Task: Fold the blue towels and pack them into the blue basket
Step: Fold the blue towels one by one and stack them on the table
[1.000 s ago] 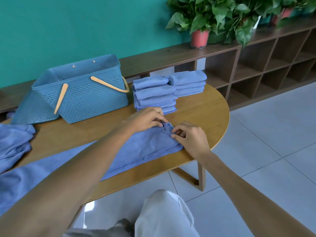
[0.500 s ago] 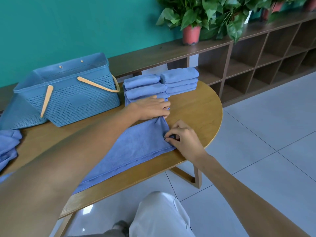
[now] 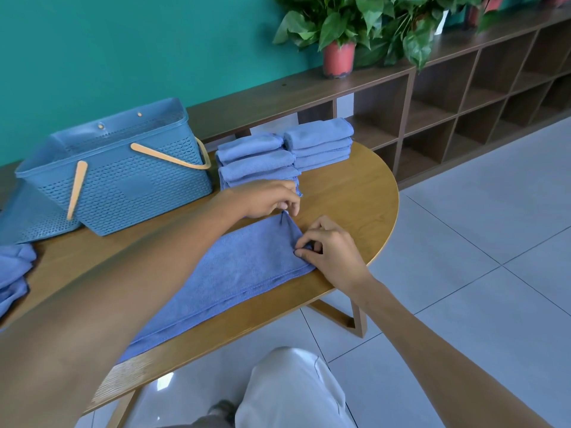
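A long blue towel [image 3: 234, 273], folded lengthwise, lies across the wooden table [image 3: 349, 193]. My left hand [image 3: 268, 200] pinches its far right corner and lifts it a little. My right hand [image 3: 329, 251] pinches the near right corner at the towel's end. Two stacks of folded blue towels [image 3: 259, 159] [image 3: 319, 143] stand behind my left hand. The blue basket [image 3: 123, 180] with tan handles sits at the back left, and its inside is hidden from here.
Loose blue towels [image 3: 14, 270] lie at the table's left edge. A blue lid [image 3: 24, 217] leans beside the basket. A wooden shelf unit [image 3: 463, 97] with a potted plant [image 3: 340, 32] runs along the wall behind. The table's rounded end is just right of my hands.
My hands have drawn apart along the towel's right end. The left hand now lifts the far corner slightly, and the right hand has shifted toward the near corner.
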